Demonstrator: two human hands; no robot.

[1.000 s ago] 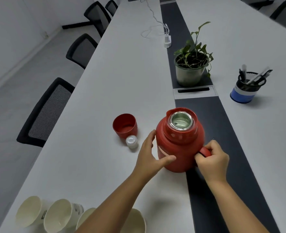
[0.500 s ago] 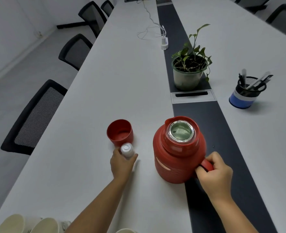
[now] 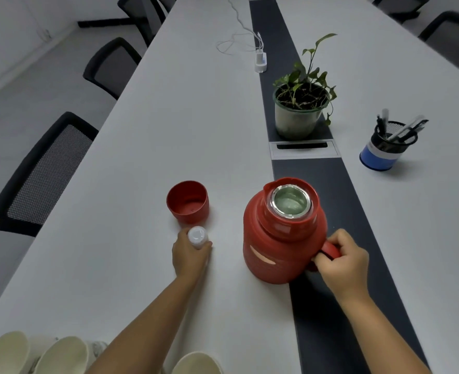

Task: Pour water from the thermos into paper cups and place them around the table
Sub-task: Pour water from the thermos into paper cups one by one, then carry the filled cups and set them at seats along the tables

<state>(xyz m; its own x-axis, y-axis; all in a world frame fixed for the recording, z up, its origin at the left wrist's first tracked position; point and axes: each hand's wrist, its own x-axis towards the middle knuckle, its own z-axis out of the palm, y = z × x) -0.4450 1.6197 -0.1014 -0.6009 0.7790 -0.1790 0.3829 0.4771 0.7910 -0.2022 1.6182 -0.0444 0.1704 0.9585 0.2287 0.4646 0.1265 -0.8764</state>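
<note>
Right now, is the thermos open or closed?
Open. The thermos shows its bare steel mouth; the red cap stands beside it, and the left hand holds the white stopper.

Left hand fingers curled round white stopper; right hand gripping thermos handle, both forearms extended.

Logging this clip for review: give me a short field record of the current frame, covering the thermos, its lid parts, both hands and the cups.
thermos: upright, mouth open, straddling the dark centre strip's edge
red cap: on table left of thermos, open side up
white stopper: in left hand's grip
left hand: holds the stopper
right hand: grips thermos handle
paper cups: near edge, contents not discernible
pouring: not started
</note>
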